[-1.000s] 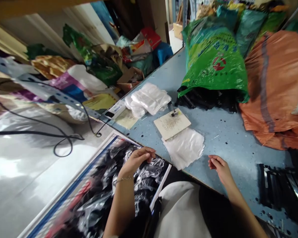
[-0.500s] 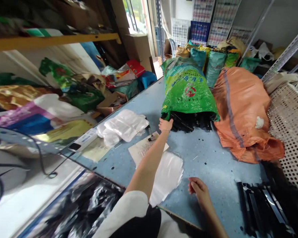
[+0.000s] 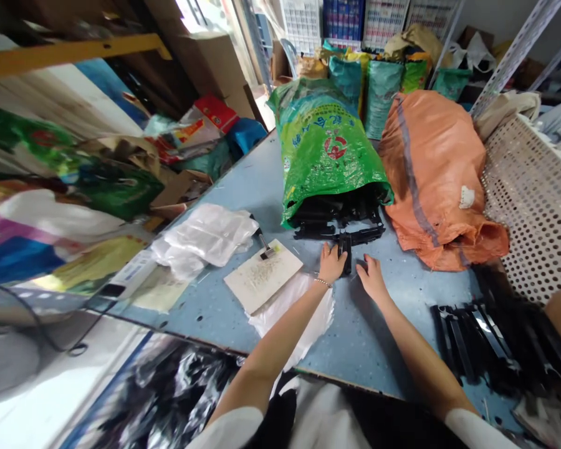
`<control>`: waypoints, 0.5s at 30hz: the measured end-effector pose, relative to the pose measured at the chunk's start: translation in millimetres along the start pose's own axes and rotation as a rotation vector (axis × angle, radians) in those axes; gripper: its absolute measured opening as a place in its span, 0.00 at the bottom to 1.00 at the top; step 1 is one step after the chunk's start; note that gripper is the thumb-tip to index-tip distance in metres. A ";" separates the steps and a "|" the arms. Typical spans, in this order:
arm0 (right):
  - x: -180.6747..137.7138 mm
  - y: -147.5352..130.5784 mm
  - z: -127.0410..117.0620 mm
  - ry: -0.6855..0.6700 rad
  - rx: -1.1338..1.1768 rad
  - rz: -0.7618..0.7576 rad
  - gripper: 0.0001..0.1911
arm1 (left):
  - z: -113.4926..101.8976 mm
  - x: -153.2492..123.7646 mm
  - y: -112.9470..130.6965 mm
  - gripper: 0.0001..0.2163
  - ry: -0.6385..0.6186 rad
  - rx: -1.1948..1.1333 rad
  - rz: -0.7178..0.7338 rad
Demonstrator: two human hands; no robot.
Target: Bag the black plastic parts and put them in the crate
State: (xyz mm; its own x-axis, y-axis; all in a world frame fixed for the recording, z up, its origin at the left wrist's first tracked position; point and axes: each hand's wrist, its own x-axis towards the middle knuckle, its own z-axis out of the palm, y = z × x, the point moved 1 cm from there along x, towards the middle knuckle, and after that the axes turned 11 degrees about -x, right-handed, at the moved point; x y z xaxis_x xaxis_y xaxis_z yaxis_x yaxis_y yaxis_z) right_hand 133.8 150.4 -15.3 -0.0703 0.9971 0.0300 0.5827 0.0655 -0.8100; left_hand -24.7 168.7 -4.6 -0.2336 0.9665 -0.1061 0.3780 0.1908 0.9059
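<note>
My left hand (image 3: 331,263) is closed on a black plastic part (image 3: 345,251) on the blue table (image 3: 378,324), just in front of the open mouth of a green woven sack (image 3: 325,146). More black parts (image 3: 336,218) spill from that sack. My right hand (image 3: 370,279) rests right beside the part, fingers together and curled toward it; whether it grips the part is unclear. Both arms reach across a stack of clear plastic bags (image 3: 292,312).
A cardboard piece (image 3: 263,275) with a small tool (image 3: 264,247) lies to the left, beside folded clear bags (image 3: 210,234). An orange sack (image 3: 432,174) and a perforated white basket (image 3: 535,206) stand at the right. More black parts (image 3: 472,337) lie near right. Bagged black items (image 3: 168,393) sit below the table.
My left hand pulled back from the sack's mouth with a black part. My right hand moved forward from the table's near edge to meet it. The view tilted up.
</note>
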 end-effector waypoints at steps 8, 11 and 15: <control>-40.1 -28.0 -18.0 -0.220 0.152 -0.106 0.17 | -8.3 -80.4 35.5 0.30 -0.202 -0.548 0.046; -64.4 -37.7 -54.2 -0.147 0.155 -0.144 0.16 | -22.8 -117.6 46.8 0.31 -0.261 -0.593 0.025; -65.1 -47.5 -82.6 0.076 -0.105 -0.319 0.21 | -27.1 -155.4 58.3 0.35 -0.366 -0.545 0.023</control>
State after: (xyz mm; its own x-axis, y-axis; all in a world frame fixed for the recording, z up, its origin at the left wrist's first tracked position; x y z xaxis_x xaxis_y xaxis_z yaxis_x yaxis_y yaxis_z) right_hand 177.5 85.7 69.5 -0.2037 0.9256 0.3189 0.6219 0.3739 -0.6881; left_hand 9.3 25.0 75.7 0.1257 0.9836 -0.1295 -0.1510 0.1479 0.9774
